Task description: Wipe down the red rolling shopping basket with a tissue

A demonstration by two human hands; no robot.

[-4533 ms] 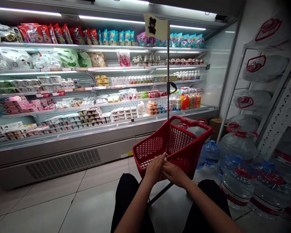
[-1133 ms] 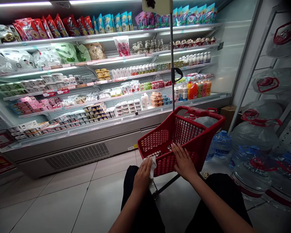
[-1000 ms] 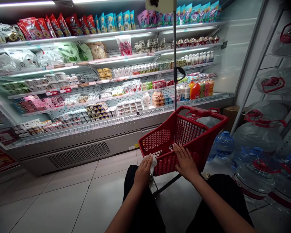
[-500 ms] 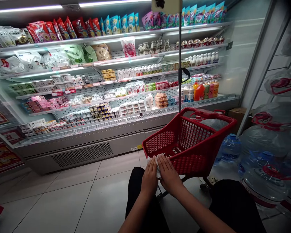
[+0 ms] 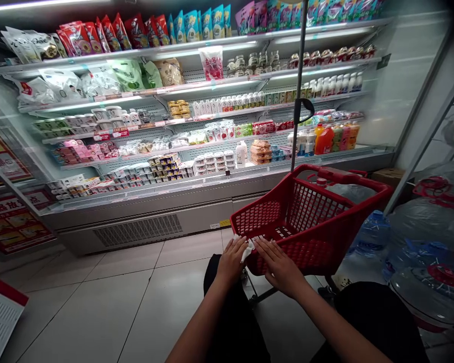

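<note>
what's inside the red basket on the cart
The red basket looks empty: only its mesh floor and walls show. The left hand and right hand with a white cloth cover its near corner.

Bright shelf lighting, blurred warped edges

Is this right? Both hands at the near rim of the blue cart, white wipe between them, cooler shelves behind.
Not quite: the cart is red, not blue, as the head view shows. The left hand and right hand do meet at its near rim with the white wipe between them, cooler shelves behind.
</note>
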